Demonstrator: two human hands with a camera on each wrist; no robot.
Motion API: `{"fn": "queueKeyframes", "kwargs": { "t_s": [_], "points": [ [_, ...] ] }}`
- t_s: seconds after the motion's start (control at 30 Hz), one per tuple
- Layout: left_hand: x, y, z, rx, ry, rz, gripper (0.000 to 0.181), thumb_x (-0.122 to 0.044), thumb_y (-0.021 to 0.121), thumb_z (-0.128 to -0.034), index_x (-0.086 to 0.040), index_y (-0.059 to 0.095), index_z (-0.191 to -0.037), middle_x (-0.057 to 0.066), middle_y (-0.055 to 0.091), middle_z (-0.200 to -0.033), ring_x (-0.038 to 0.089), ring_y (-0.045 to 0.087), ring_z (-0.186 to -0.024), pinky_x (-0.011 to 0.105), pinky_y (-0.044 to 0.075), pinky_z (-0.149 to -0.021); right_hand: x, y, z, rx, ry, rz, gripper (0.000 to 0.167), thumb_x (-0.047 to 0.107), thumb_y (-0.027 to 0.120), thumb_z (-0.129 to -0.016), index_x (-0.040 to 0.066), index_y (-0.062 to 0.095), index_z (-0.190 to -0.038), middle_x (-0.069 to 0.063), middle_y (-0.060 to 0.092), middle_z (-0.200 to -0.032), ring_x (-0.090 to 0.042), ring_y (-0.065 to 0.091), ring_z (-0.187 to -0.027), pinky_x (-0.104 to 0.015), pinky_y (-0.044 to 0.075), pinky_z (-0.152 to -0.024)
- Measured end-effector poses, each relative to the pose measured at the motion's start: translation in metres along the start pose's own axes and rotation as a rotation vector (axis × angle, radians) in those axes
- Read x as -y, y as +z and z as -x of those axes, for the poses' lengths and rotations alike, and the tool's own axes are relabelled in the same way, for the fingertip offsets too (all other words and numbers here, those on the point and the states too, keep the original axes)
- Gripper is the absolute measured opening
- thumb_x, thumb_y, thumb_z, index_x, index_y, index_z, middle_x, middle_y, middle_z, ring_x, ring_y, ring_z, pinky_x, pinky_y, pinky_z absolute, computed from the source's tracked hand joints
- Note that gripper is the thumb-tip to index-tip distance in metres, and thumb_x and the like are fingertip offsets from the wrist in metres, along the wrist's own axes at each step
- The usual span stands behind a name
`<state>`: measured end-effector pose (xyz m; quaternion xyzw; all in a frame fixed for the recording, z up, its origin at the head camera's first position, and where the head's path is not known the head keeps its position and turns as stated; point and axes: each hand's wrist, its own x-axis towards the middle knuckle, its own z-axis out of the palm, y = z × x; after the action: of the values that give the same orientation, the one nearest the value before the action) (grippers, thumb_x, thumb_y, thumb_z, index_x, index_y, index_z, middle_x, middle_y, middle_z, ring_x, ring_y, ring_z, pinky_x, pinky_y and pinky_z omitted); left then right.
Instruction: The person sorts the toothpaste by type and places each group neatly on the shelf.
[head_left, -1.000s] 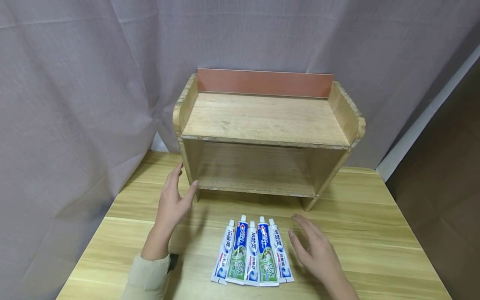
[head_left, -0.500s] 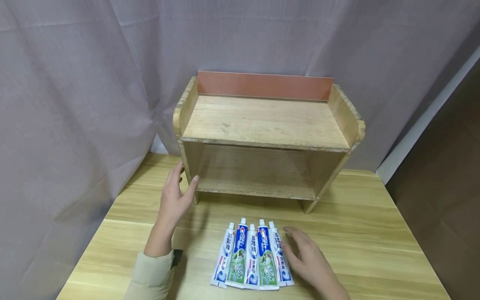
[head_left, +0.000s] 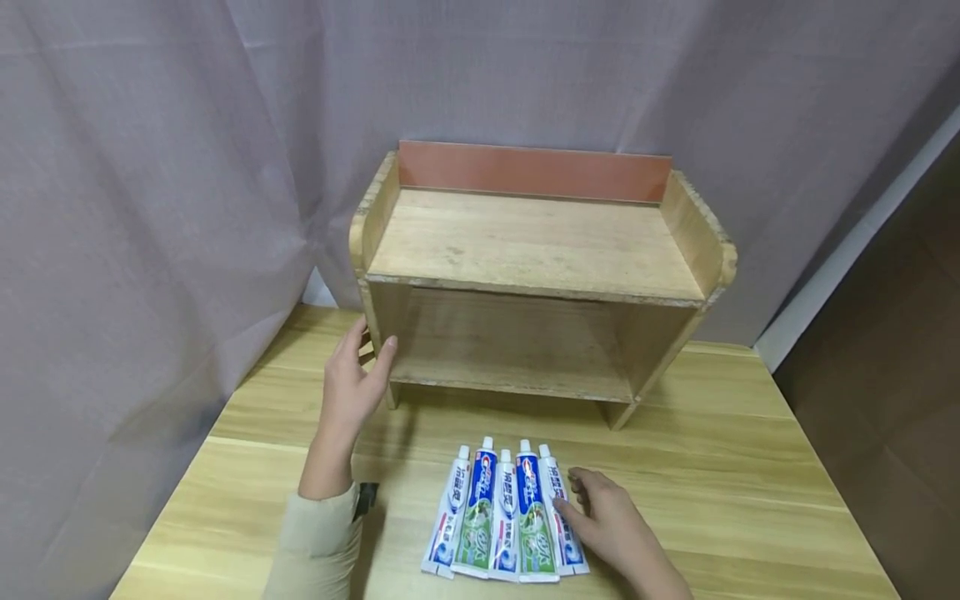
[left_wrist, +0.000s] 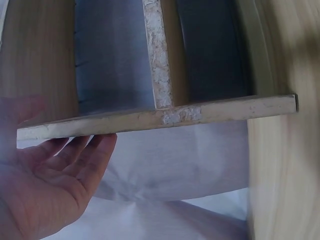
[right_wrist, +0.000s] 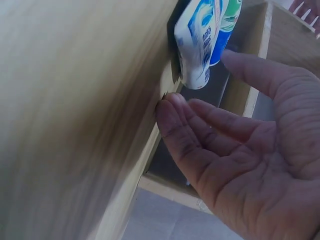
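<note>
My left hand [head_left: 351, 385] is at the left side panel of the wooden shelf [head_left: 525, 242]. In the left wrist view, the fingertips of that hand [left_wrist: 60, 180] touch the panel's outer face [left_wrist: 135, 122], with the thumb on its other side. Several toothpaste tubes lie side by side before the shelf, caps toward it. By the rightmost white tube [head_left: 562, 521], my right hand [head_left: 618, 525] has its thumb over the tube and its fingers along the right side. The right wrist view shows a gap between thumb and fingers of this hand [right_wrist: 250, 135], near the white tube [right_wrist: 195, 50].
The shelf has two boards, and a reddish strip [head_left: 532, 171] stands along its top back. Behind it hangs a grey curtain [head_left: 487, 75]. The light wood tabletop [head_left: 750, 467] extends to both sides, with a dark brown surface [head_left: 885, 292] at the far right.
My right hand has moved left and toward me, up to the rightmost tube. My left hand has shifted slightly forward along the shelf's side panel. The tubes lie as before.
</note>
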<state>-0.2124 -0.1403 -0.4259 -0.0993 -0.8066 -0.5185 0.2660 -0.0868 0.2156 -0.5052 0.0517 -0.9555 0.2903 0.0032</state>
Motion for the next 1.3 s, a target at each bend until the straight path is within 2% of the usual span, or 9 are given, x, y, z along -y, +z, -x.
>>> {"fn": "queueKeyframes", "kwargs": {
  "t_s": [0.1,0.2,0.33,0.47,0.83,1.1,1.3],
  "points": [
    [0.002,0.001,-0.003,-0.004,-0.006,-0.017,0.052,-0.023,0.069,-0.0972,-0.011,0.052,-0.145,0.014,0.061,-0.134,0.034,0.062,-0.118,0.045,0.061,-0.092,0.002,0.003,-0.003,0.032,0.023,0.001,0.054,0.027,0.082,-0.085,-0.007,0.064,-0.123,-0.002,0.064,-0.094,-0.011,0.056,-0.079,-0.03,0.058,-0.072],
    [0.004,0.001,-0.005,-0.013,-0.007,-0.038,0.049,-0.02,0.068,-0.0973,-0.01,0.054,-0.143,0.017,0.063,-0.131,0.037,0.064,-0.115,0.042,0.062,-0.089,0.003,0.006,-0.004,0.048,0.03,0.02,0.053,0.029,0.083,-0.084,-0.006,0.065,-0.119,-0.001,0.059,-0.089,-0.01,0.051,-0.075,-0.028,0.055,-0.067],
    [0.005,0.001,-0.007,-0.037,-0.022,-0.047,0.039,-0.015,0.067,-0.0982,-0.01,0.061,-0.136,0.019,0.067,-0.126,0.038,0.067,-0.11,0.038,0.063,-0.084,0.006,0.008,-0.006,0.049,0.032,0.027,0.043,0.03,0.083,-0.083,-0.003,0.068,-0.108,0.0,0.055,-0.081,-0.01,0.048,-0.07,-0.025,0.049,-0.059],
    [0.005,0.001,-0.009,-0.042,-0.047,-0.029,0.033,-0.014,0.067,-0.0978,-0.012,0.066,-0.131,0.017,0.069,-0.123,0.035,0.069,-0.109,0.035,0.062,-0.083,0.008,0.009,-0.007,0.05,0.072,-0.001,0.033,0.028,0.083,-0.083,0.002,0.066,-0.095,0.001,0.05,-0.073,-0.011,0.045,-0.063,-0.023,0.041,-0.051],
    [0.002,-0.002,-0.01,-0.005,-0.053,0.006,0.039,-0.014,0.069,-0.0969,-0.011,0.064,-0.135,0.018,0.068,-0.124,0.033,0.069,-0.109,0.031,0.062,-0.084,0.011,0.009,-0.013,0.055,0.196,-0.033,0.031,0.032,0.079,-0.086,0.01,0.058,-0.078,0.002,0.052,-0.062,-0.012,0.048,-0.054,-0.024,0.041,-0.045],
    [0.005,-0.002,-0.006,0.01,-0.047,-0.033,0.038,-0.017,0.067,-0.0985,-0.006,0.064,-0.135,0.021,0.069,-0.12,0.032,0.07,-0.108,0.032,0.062,-0.084,0.006,0.009,-0.015,0.077,0.239,-0.095,0.024,0.024,0.077,-0.087,0.004,0.064,-0.082,0.0,0.054,-0.061,-0.013,0.052,-0.049,-0.025,0.046,-0.039],
    [0.007,-0.003,-0.001,0.003,-0.059,-0.05,0.035,-0.016,0.067,-0.0987,-0.006,0.065,-0.133,0.02,0.07,-0.118,0.032,0.07,-0.108,0.034,0.062,-0.084,0.006,0.008,-0.014,0.091,0.255,-0.121,0.024,0.024,0.078,-0.087,0.004,0.065,-0.083,-0.001,0.054,-0.062,-0.014,0.053,-0.049,-0.025,0.047,-0.04]
  ]
}}
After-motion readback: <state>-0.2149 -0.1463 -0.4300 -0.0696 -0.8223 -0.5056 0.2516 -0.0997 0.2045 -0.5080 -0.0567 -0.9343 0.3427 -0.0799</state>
